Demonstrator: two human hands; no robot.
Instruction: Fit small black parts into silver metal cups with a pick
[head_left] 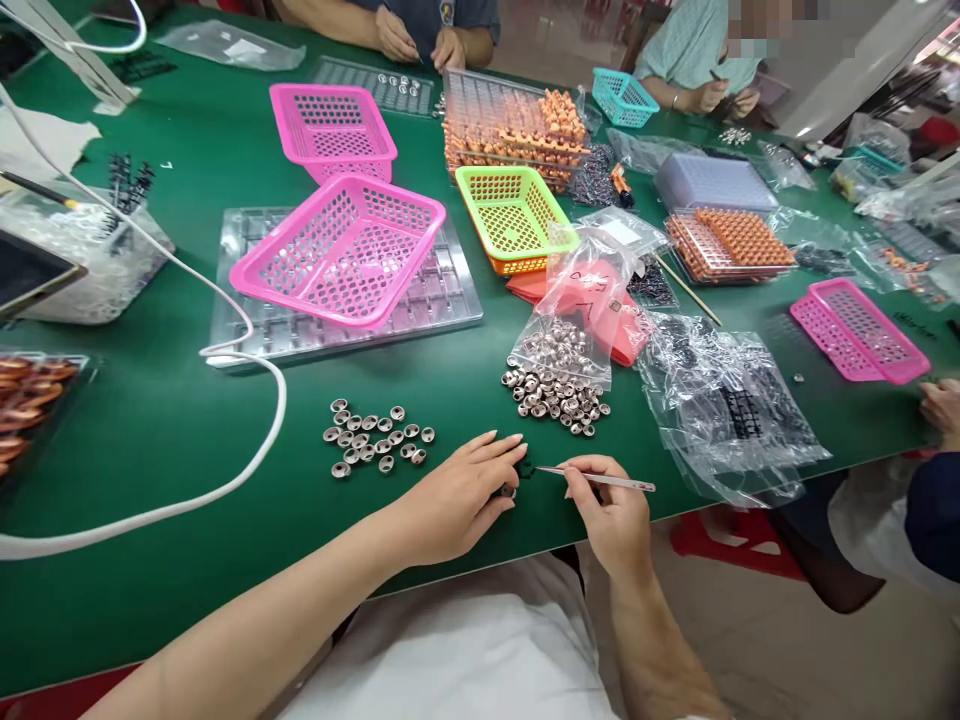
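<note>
My right hand (611, 510) pinches a pair of silver tweezers (622, 482), their tips pointing left at a small black plastic piece (527, 468) on the table. My left hand (465, 490) rests beside that piece, its fingers reaching over the piece's left edge. Between its thumb and fingers sits a small silver metal cup (508, 491), partly hidden. Left of this hand lies a loose group of similar metal cups (367, 437). Beyond both hands a larger heap of cups (562, 395) spills from a clear plastic bag (592, 345).
Pink baskets (341, 260) stand on a clear tray (457, 300). A green basket (517, 215) and bags of black parts (739, 410) lie farther off. A white cable (281, 400) curves across the left. Co-workers' hands (394, 35) are across the table and at the right edge.
</note>
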